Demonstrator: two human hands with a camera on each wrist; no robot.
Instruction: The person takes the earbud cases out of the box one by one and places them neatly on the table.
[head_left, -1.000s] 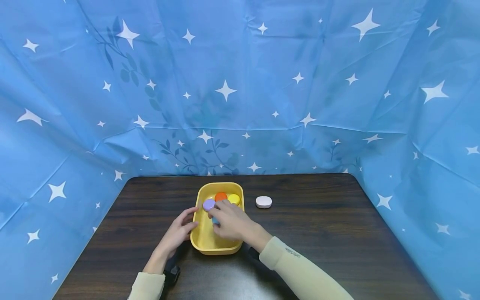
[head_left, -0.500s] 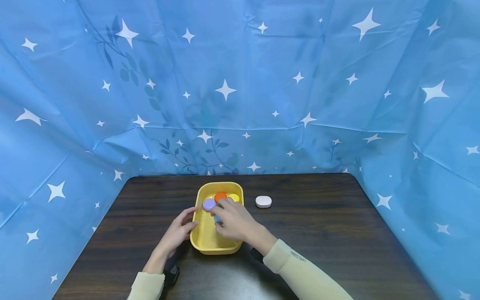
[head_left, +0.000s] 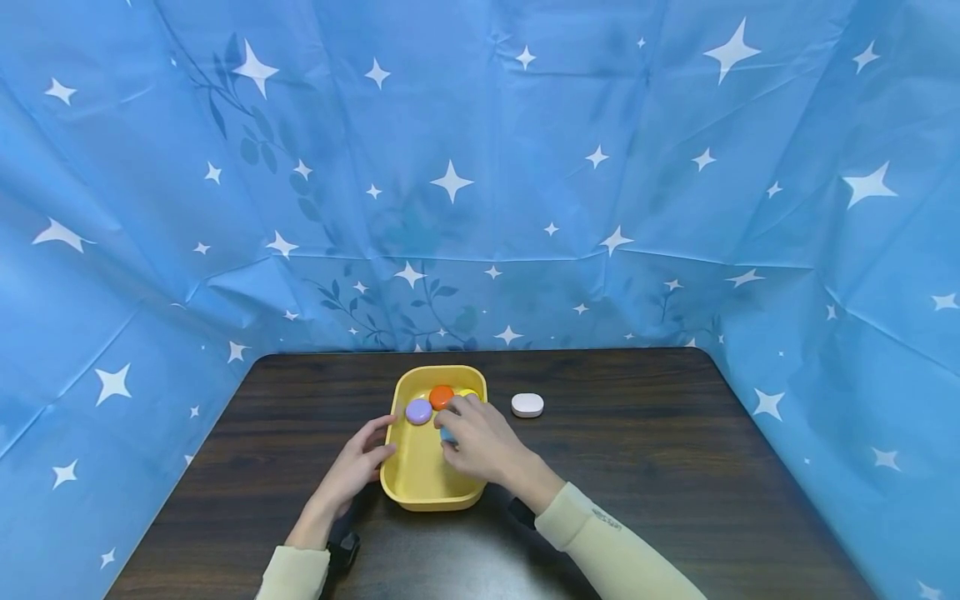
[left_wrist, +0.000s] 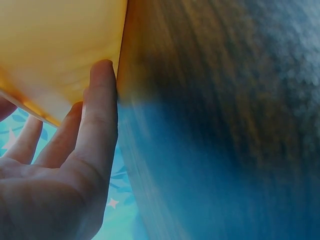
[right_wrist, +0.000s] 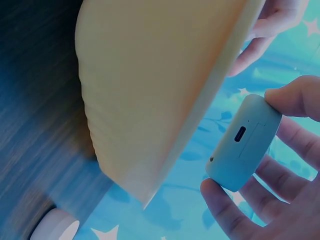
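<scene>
A yellow plastic bin (head_left: 429, 505) stands on the dark wooden table. My right hand (head_left: 480, 440), above the bin's right half, pinches a small blue earbud case between thumb and fingertips. In the right wrist view this case (right_wrist: 245, 142) is tilted, held above the bin's rim, with its charging port showing. At the bin's left side, my left hand (head_left: 358, 458) touches the outer wall; in the left wrist view its fingers (left_wrist: 97, 117) lie fairly straight against the wall. Inside the bin sit a purple rounded case (head_left: 418, 411), an orange one (head_left: 441, 397) and a yellow one partly hidden by my right hand.
A white rounded case (head_left: 527, 405) lies on the table (head_left: 645, 467) to the right of the bin. A blue star-patterned cloth (head_left: 480, 208) hangs behind the table's back edge and along both sides.
My right hand has shifted slightly to the right with the blue earbud case, covering more of the yellow case and uncovering the purple and orange ones. The left hand has stayed in place.
</scene>
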